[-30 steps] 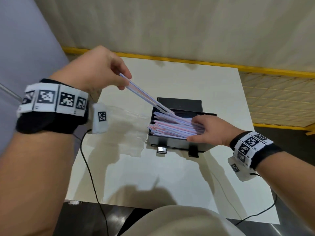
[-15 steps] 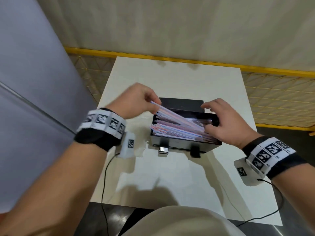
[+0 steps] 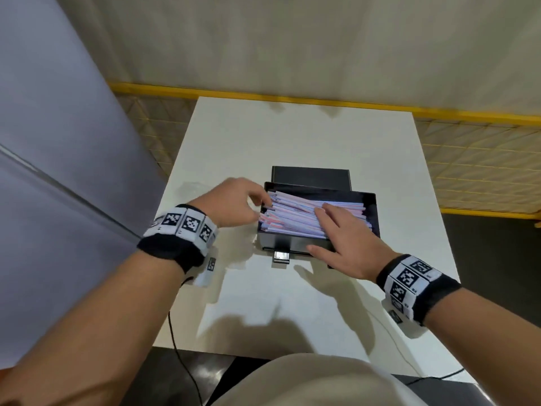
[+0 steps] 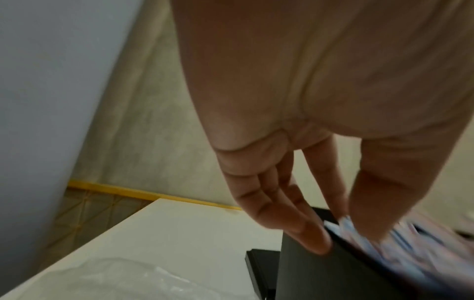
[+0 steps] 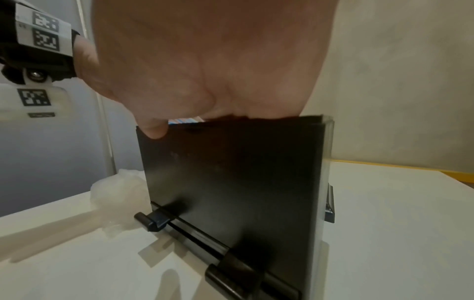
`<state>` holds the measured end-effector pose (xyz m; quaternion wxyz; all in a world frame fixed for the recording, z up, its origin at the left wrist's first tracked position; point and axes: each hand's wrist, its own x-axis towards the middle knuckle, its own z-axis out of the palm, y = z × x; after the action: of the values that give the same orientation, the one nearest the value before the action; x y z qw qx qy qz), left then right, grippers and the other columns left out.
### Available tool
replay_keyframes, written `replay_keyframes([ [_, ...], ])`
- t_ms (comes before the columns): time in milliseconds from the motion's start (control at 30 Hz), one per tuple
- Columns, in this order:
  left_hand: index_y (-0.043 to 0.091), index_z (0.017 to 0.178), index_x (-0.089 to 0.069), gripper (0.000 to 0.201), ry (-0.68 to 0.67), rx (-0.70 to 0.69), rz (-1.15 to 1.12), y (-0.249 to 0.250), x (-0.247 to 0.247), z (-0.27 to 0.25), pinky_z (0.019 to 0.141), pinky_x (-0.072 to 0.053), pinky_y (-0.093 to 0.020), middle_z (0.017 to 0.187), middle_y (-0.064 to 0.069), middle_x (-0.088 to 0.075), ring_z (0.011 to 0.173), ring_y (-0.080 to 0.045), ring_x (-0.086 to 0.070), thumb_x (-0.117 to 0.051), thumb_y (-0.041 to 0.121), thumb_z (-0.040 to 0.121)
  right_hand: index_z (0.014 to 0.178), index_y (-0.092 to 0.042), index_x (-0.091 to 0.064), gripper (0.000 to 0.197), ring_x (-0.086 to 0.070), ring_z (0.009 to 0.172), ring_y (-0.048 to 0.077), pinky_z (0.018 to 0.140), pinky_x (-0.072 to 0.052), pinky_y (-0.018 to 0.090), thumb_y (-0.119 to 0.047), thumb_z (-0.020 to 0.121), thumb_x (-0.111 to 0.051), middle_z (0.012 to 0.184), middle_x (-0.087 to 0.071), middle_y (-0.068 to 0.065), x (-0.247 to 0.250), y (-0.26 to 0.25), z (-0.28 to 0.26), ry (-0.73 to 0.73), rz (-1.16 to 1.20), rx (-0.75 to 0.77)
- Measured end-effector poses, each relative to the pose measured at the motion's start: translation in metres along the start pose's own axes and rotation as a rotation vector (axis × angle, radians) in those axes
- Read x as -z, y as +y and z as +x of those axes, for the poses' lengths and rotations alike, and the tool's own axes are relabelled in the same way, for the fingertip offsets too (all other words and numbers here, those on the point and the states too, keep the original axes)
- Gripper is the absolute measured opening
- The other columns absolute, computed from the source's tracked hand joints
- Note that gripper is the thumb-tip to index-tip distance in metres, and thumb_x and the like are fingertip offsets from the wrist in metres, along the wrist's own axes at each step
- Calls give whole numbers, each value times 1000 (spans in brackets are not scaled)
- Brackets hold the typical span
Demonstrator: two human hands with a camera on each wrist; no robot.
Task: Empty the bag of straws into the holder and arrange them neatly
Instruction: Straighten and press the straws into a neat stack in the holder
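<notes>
The black holder (image 3: 292,244) stands mid-table, full of paper-wrapped pink, blue and white straws (image 3: 292,218) lying left to right, some askew. My left hand (image 3: 262,205) is at the holder's left rim, its straight fingers touching the straw ends (image 4: 400,243). My right hand (image 3: 325,230) lies flat on top of the pile, with its thumb on the front wall (image 5: 231,182). The empty clear bag (image 4: 128,280) lies crumpled on the table to the left of the holder.
A black lid (image 3: 310,174) lies flat just behind the holder. The white table (image 3: 292,142) ends at a yellow rail (image 3: 292,99) and a beige wall, with a grey panel (image 3: 58,171) along the left. Wrist cables hang over the near edge.
My left hand came down from above the table, laid its pinched straws into the holder and now rests at the left rim. The right hand moved from the right wall onto the pile.
</notes>
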<state>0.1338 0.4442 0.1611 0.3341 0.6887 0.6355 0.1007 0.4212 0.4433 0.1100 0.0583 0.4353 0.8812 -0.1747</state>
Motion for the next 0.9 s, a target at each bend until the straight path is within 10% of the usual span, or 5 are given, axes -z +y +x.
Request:
replay_keyframes([
  [500, 14, 120, -76, 29, -25, -148, 172, 6, -21, -8, 90, -49, -28, 107, -6, -73, 93, -17, -62, -68, 7, 93, 161, -4, -9, 118, -13, 156, 31, 126, -16, 46, -90, 81, -1, 168, -13, 16, -8, 5, 7, -18, -95, 6],
  [800, 15, 114, -80, 24, 74, -81, 54, 9, -2, -5, 69, -35, 1, 104, -1, -79, 77, 1, -59, -78, 19, 91, 162, -10, -16, 95, -16, 156, 26, 127, -20, 42, -71, 93, -39, 170, -14, 11, -2, 0, -6, 131, 40, 115],
  [900, 16, 113, -81, 22, 68, -21, 32, 8, 18, -8, 67, -42, -5, 82, 9, -73, 69, -1, -65, -77, 17, 92, 160, -8, -25, 88, -21, 155, 29, 123, -26, 46, -68, 97, -38, 168, -20, 13, -6, 1, -11, 117, -12, 201],
])
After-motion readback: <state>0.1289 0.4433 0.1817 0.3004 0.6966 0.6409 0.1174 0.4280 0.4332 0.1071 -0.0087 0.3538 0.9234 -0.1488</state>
